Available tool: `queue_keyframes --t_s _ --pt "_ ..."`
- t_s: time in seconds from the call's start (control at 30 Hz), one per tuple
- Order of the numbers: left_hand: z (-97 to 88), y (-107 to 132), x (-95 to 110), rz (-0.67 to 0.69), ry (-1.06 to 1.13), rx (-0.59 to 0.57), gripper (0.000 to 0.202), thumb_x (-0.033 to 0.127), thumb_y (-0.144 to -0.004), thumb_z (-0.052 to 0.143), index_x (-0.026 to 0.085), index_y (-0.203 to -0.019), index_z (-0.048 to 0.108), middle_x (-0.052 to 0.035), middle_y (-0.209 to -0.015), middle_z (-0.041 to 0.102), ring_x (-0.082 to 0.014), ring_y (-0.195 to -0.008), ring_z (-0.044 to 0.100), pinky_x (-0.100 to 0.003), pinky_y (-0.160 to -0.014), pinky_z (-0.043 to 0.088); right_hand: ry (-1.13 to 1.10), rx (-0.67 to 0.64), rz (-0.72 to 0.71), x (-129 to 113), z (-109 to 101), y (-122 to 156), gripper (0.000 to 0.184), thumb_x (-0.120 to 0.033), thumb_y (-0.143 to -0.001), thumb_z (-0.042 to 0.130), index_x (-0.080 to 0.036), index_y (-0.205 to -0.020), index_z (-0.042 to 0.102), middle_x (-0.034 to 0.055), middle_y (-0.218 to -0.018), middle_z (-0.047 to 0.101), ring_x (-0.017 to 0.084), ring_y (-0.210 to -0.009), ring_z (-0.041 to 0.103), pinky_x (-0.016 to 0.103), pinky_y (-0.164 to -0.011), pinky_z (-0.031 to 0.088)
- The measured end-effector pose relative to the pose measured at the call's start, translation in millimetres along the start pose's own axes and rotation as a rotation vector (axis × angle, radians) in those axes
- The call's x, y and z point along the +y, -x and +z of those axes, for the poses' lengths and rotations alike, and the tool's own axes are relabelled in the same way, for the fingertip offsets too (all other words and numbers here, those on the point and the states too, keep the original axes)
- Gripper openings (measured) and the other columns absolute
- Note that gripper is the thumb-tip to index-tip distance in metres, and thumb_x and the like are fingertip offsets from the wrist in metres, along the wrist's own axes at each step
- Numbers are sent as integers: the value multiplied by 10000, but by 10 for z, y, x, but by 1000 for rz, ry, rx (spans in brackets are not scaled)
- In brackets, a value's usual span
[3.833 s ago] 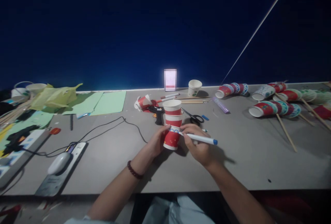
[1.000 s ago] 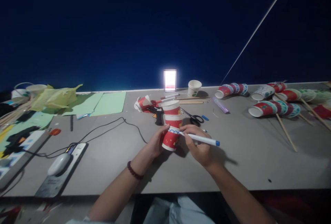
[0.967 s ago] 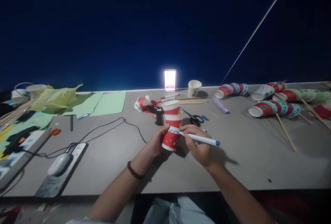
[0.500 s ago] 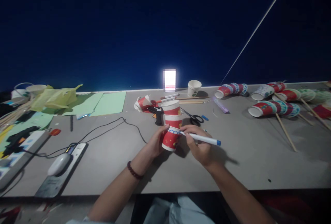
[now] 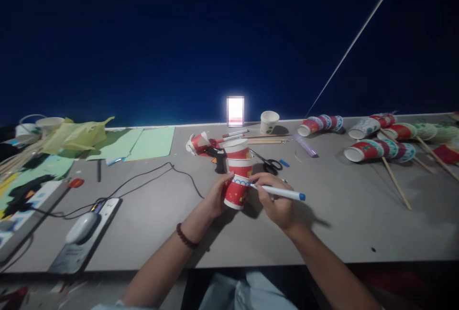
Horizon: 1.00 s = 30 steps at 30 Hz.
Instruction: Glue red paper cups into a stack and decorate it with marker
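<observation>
A stack of red and white paper cups (image 5: 236, 194) stands nearly upright over the table in front of me. My left hand (image 5: 218, 198) is closed around its left side; some of those fingers are hidden behind the cups. A white marker with a blue end (image 5: 281, 192) is pinched in my right hand (image 5: 278, 202), its tip at the white band of the lowest visible cup. Blue scalloped lines run along that band. Just behind the stack lie a black glue gun (image 5: 217, 159) and black-handled scissors (image 5: 271, 164).
Decorated cup stacks on sticks (image 5: 382, 150) lie at the right. A white paper cup (image 5: 268, 122) stands at the back near wooden sticks (image 5: 267, 141). Green paper (image 5: 150, 144), a yellow plastic bag (image 5: 77, 134), a power strip (image 5: 36, 209) and a phone with a mouse on it (image 5: 70, 257) occupy the left.
The marker has shifted very slightly in my right hand, its blue end a little to the left and lower. My left hand and the cups look unmoved.
</observation>
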State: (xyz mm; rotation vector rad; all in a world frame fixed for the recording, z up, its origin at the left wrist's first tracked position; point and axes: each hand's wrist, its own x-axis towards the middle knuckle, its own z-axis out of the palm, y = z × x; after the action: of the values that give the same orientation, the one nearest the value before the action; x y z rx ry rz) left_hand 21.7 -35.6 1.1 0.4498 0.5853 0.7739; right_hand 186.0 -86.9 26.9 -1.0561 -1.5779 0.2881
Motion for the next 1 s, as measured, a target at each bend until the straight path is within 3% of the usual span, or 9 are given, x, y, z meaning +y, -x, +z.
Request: queue_keyframes --t_s 0.27,0.63,1.0 --pt "18 7 10 -9 9 13 323 361 -831 681 74 -970 732 -113 -820 755 -193 -686 696 -276 -661 547 -29 4 -3 12 10 6 142 -130 -868 559 -220 -787 634 63 -883 753 199 -830 721 334 -775 589" --pt "93 46 75 -69 1 96 352 364 -861 580 53 -934 727 -143 -804 753 -224 -674 696 -324 -663 547 -237 50 135 141 60 106 109 -168 -912 575 -242 -882 649 38 -943 745 195 -908 706 344 -839 566" --pt "33 11 23 -75 9 73 321 346 -871 605 67 -989 713 -133 -827 754 -213 -694 706 -303 -669 559 -96 17 108 51 39 40 115 -171 -890 592 -230 -877 690 43 -920 759 196 -859 720 331 -800 577"
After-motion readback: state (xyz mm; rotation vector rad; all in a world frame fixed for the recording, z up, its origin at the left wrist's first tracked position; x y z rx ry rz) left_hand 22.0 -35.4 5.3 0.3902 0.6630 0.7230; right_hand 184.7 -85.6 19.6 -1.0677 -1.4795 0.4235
